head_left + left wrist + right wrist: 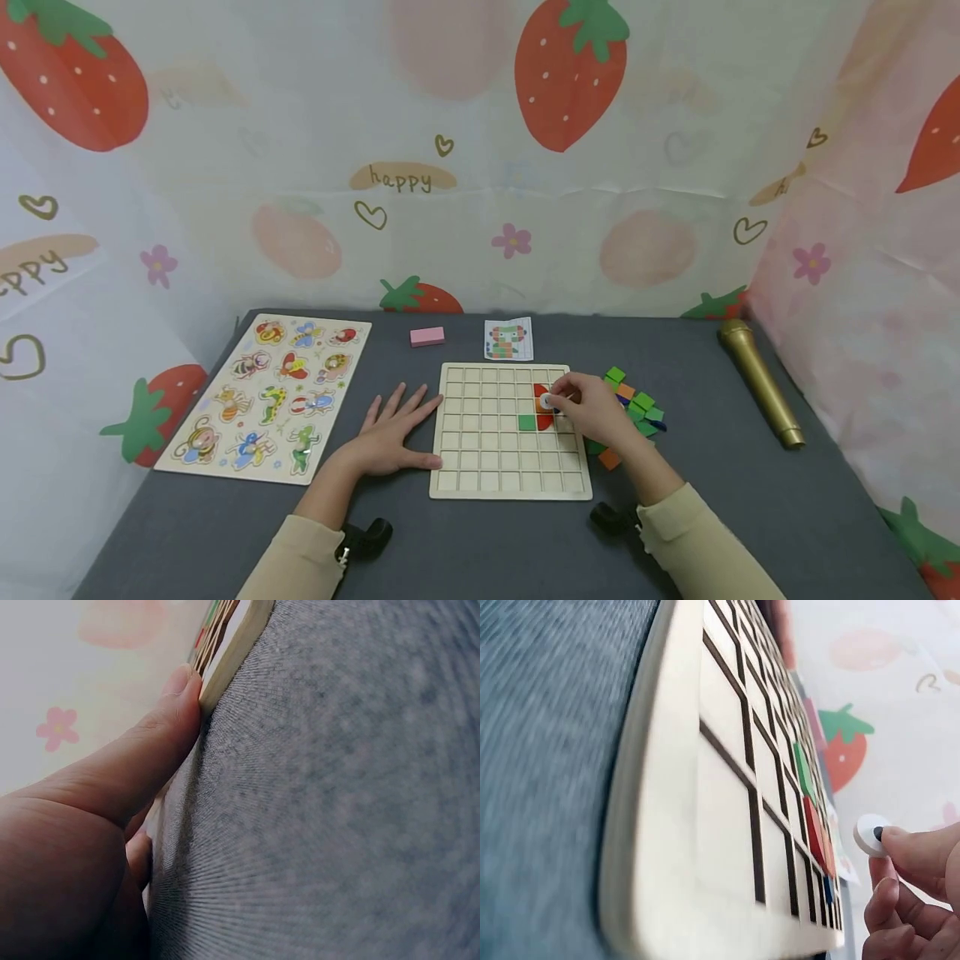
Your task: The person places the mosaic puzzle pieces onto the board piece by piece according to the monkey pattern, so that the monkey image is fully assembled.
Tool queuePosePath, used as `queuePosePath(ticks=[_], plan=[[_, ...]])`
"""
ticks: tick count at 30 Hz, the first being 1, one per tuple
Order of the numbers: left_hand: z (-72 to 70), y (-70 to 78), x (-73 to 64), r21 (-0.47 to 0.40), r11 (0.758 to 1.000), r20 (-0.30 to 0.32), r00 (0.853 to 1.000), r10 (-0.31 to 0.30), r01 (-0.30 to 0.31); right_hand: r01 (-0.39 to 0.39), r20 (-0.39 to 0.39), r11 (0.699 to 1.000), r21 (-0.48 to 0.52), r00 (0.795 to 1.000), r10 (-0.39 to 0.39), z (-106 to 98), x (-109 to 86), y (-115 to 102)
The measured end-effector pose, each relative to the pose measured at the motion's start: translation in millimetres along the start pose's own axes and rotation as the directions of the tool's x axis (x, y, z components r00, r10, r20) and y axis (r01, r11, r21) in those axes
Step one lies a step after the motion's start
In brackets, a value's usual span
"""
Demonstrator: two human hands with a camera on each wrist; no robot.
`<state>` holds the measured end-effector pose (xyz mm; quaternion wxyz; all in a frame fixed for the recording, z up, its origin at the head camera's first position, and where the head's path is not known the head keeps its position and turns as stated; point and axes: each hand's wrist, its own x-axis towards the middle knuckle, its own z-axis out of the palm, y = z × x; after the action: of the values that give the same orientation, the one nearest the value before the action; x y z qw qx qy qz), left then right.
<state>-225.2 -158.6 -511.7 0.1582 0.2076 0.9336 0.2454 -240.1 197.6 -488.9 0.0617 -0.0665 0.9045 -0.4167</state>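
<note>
My right hand pinches a small white round disc with a black dot between thumb and finger, over the right part of a wooden grid board. On the board, a green square tile sits beside a red piece, with another red piece and an orange tile farther back, partly behind the disc. My left hand lies spread on the table left of the board, its thumb against the board's left edge.
Loose green, orange and blue tiles lie right of the board, partly behind my right hand. A pattern card and a pink block lie behind it. An insect puzzle board is at left, a gold cylinder at far right.
</note>
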Motion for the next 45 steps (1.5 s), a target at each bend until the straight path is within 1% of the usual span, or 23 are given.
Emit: queuePosePath(ticks=[4, 11, 19, 24, 29, 37, 40, 45], plan=[[0.3, -0.3, -0.5, -0.001, 1.000, 0.001, 1.000, 0.000, 0.000, 0.004, -0.004, 1.000, -0.011, 1.000, -0.004, 7.2, 3.9, -5.5], [0.0, 0.8, -1.2, -0.007, 1.000, -0.006, 1.000, 0.004, -0.004, 0.009, -0.049, 0.999, -0.045, 0.999, -0.011, 18.5, 10.6, -17.2], [0.1, 3.0, -0.3, -0.003, 1.000, 0.004, 1.000, 0.004, -0.004, 0.028, -0.029, 0.988, -0.149, 0.999, -0.033, 31.5, 16.4, -17.1], [0.3, 3.0, 1.2, -0.002, 1.000, 0.000, 1.000, 0.008, -0.008, 0.038, -0.032, 0.983, -0.178, 0.999, -0.044, 32.4, 15.9, -18.8], [0.0, 2.0, 0.7, 0.001, 1.000, -0.001, 1.000, -0.001, 0.001, 0.060, -0.010, 0.977, -0.202, 0.998, -0.063, 32.2, 16.0, -21.7], [-3.2, 2.6, 0.6, 0.004, 1.000, -0.004, 1.000, 0.015, -0.015, 0.038, -0.010, 0.972, -0.232, 0.999, -0.042, 31.2, 16.1, -20.5], [-2.6, 2.9, -0.2, 0.005, 1.000, -0.002, 1.000, 0.015, -0.015, 0.035, -0.008, 0.971, -0.238, 0.999, -0.038, 30.7, 14.6, -20.5], [-1.1, 2.9, -1.0, 0.000, 1.000, -0.009, 1.000, 0.008, -0.008, 0.032, -0.027, 0.970, -0.241, 0.999, -0.040, 30.5, 15.0, -22.0]])
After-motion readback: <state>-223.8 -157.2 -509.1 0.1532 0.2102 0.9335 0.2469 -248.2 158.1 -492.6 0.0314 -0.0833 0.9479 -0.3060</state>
